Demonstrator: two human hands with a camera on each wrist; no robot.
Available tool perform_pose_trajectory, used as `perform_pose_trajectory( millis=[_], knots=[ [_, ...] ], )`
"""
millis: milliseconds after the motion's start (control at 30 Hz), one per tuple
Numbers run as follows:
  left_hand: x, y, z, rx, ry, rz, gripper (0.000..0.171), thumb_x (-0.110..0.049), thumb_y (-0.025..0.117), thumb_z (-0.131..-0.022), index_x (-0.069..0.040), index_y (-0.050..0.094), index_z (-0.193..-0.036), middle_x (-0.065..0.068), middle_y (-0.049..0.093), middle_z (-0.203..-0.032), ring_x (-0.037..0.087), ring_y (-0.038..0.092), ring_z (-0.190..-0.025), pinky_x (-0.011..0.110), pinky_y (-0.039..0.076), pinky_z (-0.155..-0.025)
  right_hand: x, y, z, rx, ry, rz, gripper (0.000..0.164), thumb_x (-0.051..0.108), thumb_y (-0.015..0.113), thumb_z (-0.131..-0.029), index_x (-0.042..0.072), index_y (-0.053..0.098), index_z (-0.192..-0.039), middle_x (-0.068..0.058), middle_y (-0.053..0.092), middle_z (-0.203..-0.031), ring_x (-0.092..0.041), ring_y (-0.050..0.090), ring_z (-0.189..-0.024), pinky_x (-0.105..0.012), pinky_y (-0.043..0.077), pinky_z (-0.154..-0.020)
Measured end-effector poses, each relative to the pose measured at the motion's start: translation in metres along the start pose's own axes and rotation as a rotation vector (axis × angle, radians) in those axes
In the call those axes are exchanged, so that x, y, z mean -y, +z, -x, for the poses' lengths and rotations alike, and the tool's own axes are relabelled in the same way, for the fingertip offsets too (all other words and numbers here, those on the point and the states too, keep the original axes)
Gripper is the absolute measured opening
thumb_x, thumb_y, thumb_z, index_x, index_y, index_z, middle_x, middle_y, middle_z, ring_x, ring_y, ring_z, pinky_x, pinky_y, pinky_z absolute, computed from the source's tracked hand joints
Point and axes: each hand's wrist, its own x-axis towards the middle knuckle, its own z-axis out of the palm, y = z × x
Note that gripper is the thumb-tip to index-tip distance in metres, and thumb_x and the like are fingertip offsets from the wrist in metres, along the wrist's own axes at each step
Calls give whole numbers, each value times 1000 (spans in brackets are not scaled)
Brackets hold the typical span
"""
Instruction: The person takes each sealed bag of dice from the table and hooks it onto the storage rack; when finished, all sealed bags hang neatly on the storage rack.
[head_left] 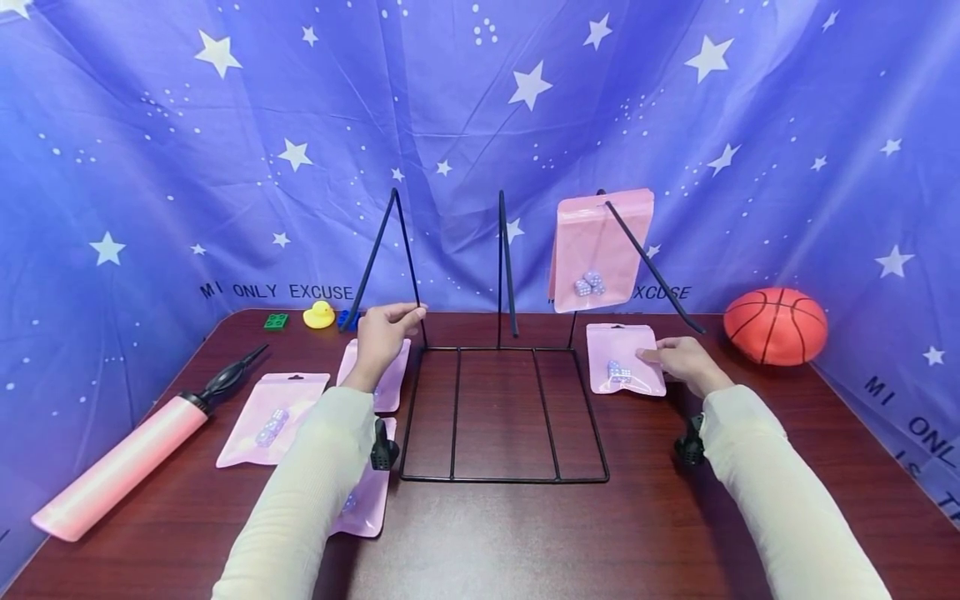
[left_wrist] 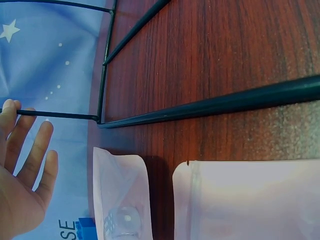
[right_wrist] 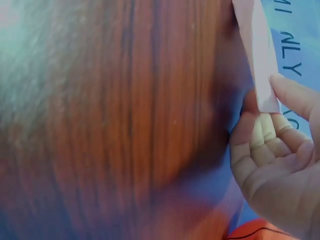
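A black wire rack (head_left: 504,481) with three long prongs stands on the table. My left hand (head_left: 386,336) pinches its left upright between thumb and forefinger; the other fingers (left_wrist: 37,150) are spread in the left wrist view. My right hand (head_left: 681,362) holds a pink zip bag (head_left: 611,346) of dice by its right edge, thumb in front and fingers behind. In the right wrist view the same bag (right_wrist: 257,55) shows edge-on. Another pink bag (head_left: 607,242), also with dice, hangs on the rack's right prong.
Pink bags lie at the left: a flat one (head_left: 288,400) and two partly behind my left arm. A pink hand pump (head_left: 123,467), a green block (head_left: 276,322), a rubber duck (head_left: 318,315) and a blue block (head_left: 347,320) are also there. A red ball (head_left: 776,327) sits far right.
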Motion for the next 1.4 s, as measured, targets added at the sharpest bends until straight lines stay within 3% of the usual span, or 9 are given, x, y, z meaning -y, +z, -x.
perform_pose_trajectory(
  millis=[267, 400, 533, 667, 767, 933, 1033, 1267, 1400],
  knots=[
    [-4, 0, 2, 2, 2, -2, 29, -26, 70, -98, -7, 76, -119, 14, 73, -116, 30, 75, -93, 44, 56, -92, -8, -8, 7, 3, 25, -97, 47, 18, 58, -102, -17, 47, -130, 2, 64, -90, -8, 60, -83, -26, 55, -77],
    [-3, -1, 2, 2, -3, -4, 28, -27, 71, -98, -8, 77, -119, 13, 74, -115, 29, 75, -94, 43, 55, -92, -8, -13, 13, -21, -20, -199, 38, 14, 58, -102, -15, 50, -124, 9, 62, -80, -2, 60, -75, -22, 55, -69],
    [-2, 0, 1, 2, -5, 1, 30, -28, 71, -98, -8, 77, -119, 13, 74, -115, 29, 75, -93, 43, 55, -92, -6, -20, 19, -29, -78, -249, 31, 11, 58, -102, -13, 51, -121, 11, 62, -82, 0, 61, -75, -21, 55, -70],
    [-1, 0, 1, 1, -8, 6, 29, -28, 71, -98, -8, 77, -119, 13, 74, -114, 30, 75, -93, 44, 56, -92, -3, -31, 28, -36, -148, -212, 35, 9, 56, -102, -15, 49, -126, 14, 63, -86, 2, 60, -79, -20, 55, -73],
    [-1, 0, 0, -2, -5, -2, 29, -28, 71, -98, -9, 77, -119, 14, 74, -114, 29, 75, -92, 43, 55, -92, 0, -40, 38, -59, -209, -166, 30, 8, 58, -102, -14, 53, -121, 16, 65, -84, 2, 61, -78, -21, 56, -71],
    [0, -1, 0, -5, 1, -13, 30, -28, 71, -98, -8, 76, -120, 14, 73, -115, 30, 75, -93, 43, 55, -92, 8, -52, 59, -122, -331, -112, 8, 5, 59, -101, 0, 60, -106, 21, 67, -84, 4, 63, -77, -19, 55, -68],
    [1, -2, 0, -2, -1, -16, 30, -28, 71, -98, -8, 76, -120, 14, 73, -115, 29, 75, -93, 44, 55, -93, 12, -58, 73, -170, -395, -81, 3, 6, 60, -101, 5, 63, -100, 22, 67, -84, 5, 62, -76, -15, 53, -67],
    [0, -1, 1, 2, -5, -7, 30, -28, 71, -98, -9, 76, -120, 14, 73, -116, 30, 75, -94, 46, 53, -95, 21, -67, 105, -200, -486, -110, 20, 3, 62, -100, 23, 68, -101, 20, 72, -89, 5, 64, -77, -11, 49, -68],
    [0, 0, 1, 7, -6, -6, 30, -28, 70, -99, -8, 76, -121, 14, 73, -116, 30, 75, -94, 45, 54, -95, 27, -67, 126, -224, -502, -65, 20, 6, 64, -100, 24, 69, -107, 20, 73, -91, 5, 66, -81, -11, 48, -71]
  ],
)
